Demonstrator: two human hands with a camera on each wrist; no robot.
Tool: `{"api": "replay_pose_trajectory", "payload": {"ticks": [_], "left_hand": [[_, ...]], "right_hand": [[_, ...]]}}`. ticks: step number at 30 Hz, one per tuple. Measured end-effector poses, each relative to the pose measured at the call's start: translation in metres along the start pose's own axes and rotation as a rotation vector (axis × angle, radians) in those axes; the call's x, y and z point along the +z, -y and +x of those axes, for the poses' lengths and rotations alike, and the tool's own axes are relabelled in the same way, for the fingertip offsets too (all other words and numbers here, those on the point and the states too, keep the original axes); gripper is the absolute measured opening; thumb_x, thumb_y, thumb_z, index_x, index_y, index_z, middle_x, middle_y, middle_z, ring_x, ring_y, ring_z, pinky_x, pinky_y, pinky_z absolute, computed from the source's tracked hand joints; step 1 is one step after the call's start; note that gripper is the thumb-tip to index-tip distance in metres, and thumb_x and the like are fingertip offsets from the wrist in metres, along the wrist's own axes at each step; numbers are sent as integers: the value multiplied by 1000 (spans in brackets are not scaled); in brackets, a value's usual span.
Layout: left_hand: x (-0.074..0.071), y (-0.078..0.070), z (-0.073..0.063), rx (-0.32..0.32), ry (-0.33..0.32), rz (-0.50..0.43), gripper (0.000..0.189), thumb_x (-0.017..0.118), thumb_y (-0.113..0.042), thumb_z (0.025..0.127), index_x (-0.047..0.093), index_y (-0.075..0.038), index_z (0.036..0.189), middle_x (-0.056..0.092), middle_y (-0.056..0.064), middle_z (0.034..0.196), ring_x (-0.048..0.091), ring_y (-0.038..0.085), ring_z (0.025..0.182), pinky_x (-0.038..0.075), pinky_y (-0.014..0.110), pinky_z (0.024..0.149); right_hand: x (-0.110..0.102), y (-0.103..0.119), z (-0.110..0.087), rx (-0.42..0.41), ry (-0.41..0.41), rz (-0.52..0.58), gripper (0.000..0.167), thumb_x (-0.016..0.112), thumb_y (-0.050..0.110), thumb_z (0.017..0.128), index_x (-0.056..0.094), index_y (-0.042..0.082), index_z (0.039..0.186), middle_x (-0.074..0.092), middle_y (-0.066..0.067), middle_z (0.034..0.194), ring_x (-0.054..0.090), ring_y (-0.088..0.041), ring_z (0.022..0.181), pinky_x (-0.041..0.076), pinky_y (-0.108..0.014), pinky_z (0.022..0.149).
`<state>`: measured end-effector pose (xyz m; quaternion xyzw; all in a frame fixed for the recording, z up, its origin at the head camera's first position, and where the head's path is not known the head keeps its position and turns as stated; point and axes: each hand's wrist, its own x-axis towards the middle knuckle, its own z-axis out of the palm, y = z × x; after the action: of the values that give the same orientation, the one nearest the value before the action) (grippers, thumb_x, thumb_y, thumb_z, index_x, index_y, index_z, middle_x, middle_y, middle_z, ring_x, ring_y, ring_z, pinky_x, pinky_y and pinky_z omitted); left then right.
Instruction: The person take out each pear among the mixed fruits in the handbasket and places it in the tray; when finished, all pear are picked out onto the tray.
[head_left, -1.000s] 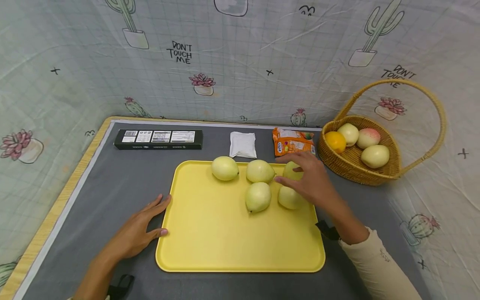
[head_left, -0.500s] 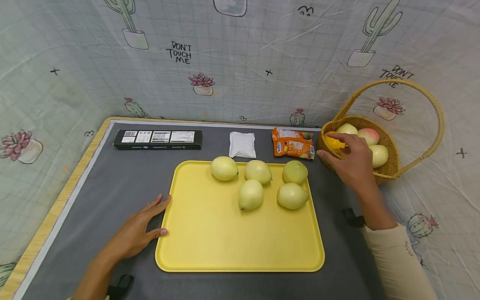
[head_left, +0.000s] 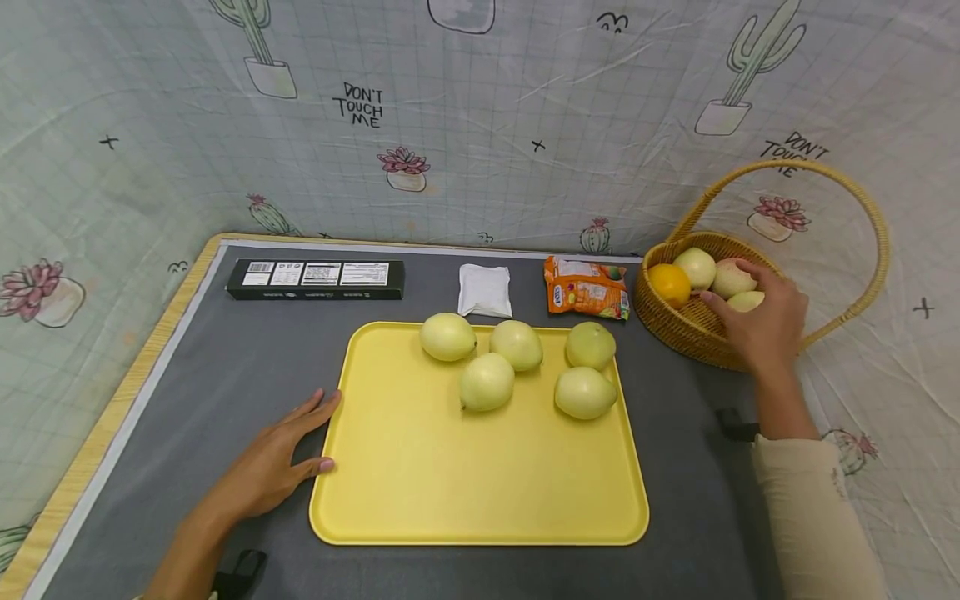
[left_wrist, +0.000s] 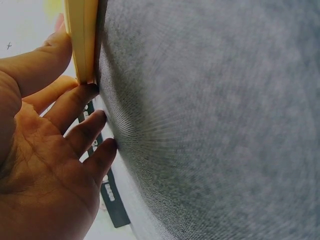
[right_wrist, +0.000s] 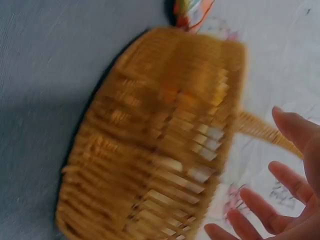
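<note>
My left hand (head_left: 273,467) rests at the left rim of the yellow tray (head_left: 480,500), fingers spread, thumb and fingertips right at the edge. In the left wrist view, the tray's edge (left_wrist: 82,40) lies beside the thumb. My right hand (head_left: 768,321) reaches over the wicker basket (head_left: 675,337), thumb and fingers parted above a pale green fruit (head_left: 746,301) that it partly hides. The right wrist view shows these fingers (right_wrist: 260,210) loosely extended beside the basket's rim. An orange (head_left: 670,285), another pale fruit (head_left: 695,268) and a pinkish peach (head_left: 729,278) also lie inside.
Several pale green fruits, one of them a rounded fruit (head_left: 487,382), sit toward the tray's back. Behind it lie a black box (head_left: 318,280), a white packet (head_left: 484,290) and an orange snack bag (head_left: 587,287). The basket's tall handle (head_left: 873,217) arches at the right.
My right hand has moved from above the tray's back right to over the basket's right side. One pale green fruit on the tray has rolled left. The left hand stays put.
</note>
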<state>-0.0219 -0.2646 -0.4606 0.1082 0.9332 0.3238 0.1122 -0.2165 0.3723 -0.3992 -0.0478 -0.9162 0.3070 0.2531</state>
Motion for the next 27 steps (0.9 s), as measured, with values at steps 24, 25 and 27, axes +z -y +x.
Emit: {"api": "replay_pose_trajectory", "payload": {"ticks": [24, 25, 27], "left_hand": [[0, -2, -1, 34, -15, -8, 96, 84, -28, 89, 32, -18, 169, 29, 25, 173, 31, 55, 155, 37, 74, 111], [0, -2, -1, 28, -13, -7, 96, 85, -27, 89, 33, -18, 169, 29, 25, 173, 31, 55, 156, 37, 73, 111], [0, -2, -1, 26, -12, -5, 96, 85, -26, 89, 32, -18, 169, 29, 25, 173, 31, 55, 156, 37, 74, 111]], "right_hand": [[0, -47, 25, 141, 266, -224, 74, 79, 25, 96, 46, -6, 154, 49, -44, 142, 35, -63, 133, 23, -72, 109], [0, -48, 25, 135, 271, -231, 73, 79, 24, 96, 46, -7, 154, 49, -44, 141, 36, -63, 132, 23, -72, 109], [0, -49, 26, 126, 277, -236, 72, 80, 22, 94, 48, -9, 151, 51, -44, 141, 39, -63, 130, 24, -71, 109]]}}
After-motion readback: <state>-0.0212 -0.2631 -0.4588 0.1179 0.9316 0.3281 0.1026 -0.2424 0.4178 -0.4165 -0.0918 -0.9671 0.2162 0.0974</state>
